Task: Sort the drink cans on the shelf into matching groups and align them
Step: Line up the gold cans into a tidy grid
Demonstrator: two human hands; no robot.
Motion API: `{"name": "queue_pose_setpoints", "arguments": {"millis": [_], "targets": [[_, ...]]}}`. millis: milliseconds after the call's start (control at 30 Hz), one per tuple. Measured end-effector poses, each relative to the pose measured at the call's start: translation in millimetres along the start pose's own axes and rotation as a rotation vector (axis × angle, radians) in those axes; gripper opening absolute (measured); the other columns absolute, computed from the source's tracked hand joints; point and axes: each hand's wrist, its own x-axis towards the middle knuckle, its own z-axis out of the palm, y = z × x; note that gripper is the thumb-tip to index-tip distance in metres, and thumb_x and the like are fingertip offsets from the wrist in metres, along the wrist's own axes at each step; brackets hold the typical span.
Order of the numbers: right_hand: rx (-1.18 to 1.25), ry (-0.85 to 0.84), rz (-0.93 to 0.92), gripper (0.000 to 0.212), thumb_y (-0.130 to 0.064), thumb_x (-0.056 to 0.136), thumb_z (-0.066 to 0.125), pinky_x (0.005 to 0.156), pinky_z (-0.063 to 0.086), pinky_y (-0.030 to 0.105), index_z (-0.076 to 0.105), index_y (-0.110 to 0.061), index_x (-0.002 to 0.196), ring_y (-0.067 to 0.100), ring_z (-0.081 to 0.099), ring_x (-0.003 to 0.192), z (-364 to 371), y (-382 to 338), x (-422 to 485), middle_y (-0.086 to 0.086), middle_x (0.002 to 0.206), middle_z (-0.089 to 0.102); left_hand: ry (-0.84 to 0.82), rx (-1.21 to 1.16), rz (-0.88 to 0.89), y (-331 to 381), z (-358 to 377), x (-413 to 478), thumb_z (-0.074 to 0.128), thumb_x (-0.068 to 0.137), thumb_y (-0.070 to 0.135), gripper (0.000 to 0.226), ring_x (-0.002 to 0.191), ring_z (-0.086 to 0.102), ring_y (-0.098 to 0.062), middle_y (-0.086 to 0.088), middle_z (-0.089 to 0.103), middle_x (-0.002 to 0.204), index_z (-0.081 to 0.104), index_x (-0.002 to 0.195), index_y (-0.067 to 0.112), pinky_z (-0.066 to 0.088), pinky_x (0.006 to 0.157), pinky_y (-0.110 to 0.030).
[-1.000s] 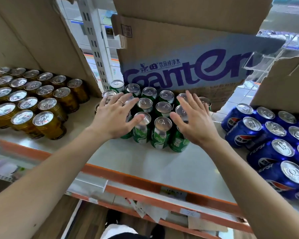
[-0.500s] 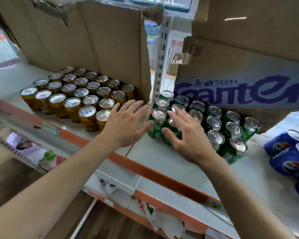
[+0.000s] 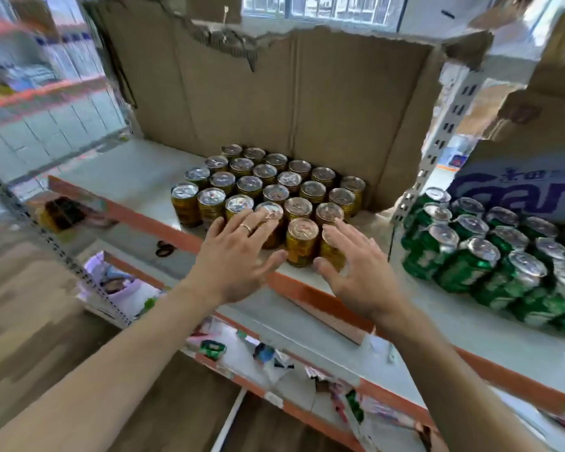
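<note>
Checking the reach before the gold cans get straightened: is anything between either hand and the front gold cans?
Nothing visible does: the open left hand and right hand flank the front gold metal cans, with no other thing between.

Both forearms are bare, with no sleeves showing. The left hand [image 3: 234, 256] wears a thin ring [image 3: 246, 227] on one finger.

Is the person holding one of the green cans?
No, both the left hand and the right hand are spread open at the gold cans, and the green cans stand untouched farther right.
</note>
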Motion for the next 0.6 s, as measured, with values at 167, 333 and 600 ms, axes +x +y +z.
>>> {"name": "queue_pose_setpoints", "arguments": {"millis": [167, 333, 600], "targets": [[0.033, 0.011, -0.007, 0.067, -0.047, 0.094, 0.056, 0.12, 0.006, 0.029, 0.032, -0.029, 0.153, 0.011, 0.017, 0.149, 21.1, -35.9, 15.9, -0.006, 0.161, 0.027, -0.012, -0.02, -0.014, -50.7, -4.7, -10.7, 0.01, 0.089, 0.073, 0.077, 0.15, 0.015, -0.014, 0.008, 0.024, 0.161, 0.03, 0.151, 0.033, 0.019, 0.12, -0.049], [0.054, -0.013, 0.012, 0.066, -0.051, 0.091, 0.051, 0.123, 0.014, 0.041, 0.035, -0.029, 0.151, 0.01, 0.018, 0.148, 28.9, -51.1, 31.3, -0.008, 0.16, 0.028, -0.049, -0.042, -0.023, -81.5, 6.5, -1.8, 0.006, 0.088, 0.075, 0.08, 0.151, 0.012, -0.014, 0.008, 0.022, 0.163, 0.027, 0.152, 0.033, 0.017, 0.121, -0.049], [0.068, -0.005, -0.028, 0.064, -0.053, 0.087, 0.046, 0.123, 0.014, 0.042, 0.047, -0.027, 0.144, 0.012, 0.024, 0.147, 38.7, -60.9, 95.2, -0.007, 0.158, 0.034, -0.037, -0.033, -0.044, -125.8, 14.5, 31.8, 0.009, 0.093, 0.07, 0.072, 0.151, 0.014, -0.014, 0.008, 0.023, 0.162, 0.026, 0.153, 0.034, 0.02, 0.12, -0.047]]}}
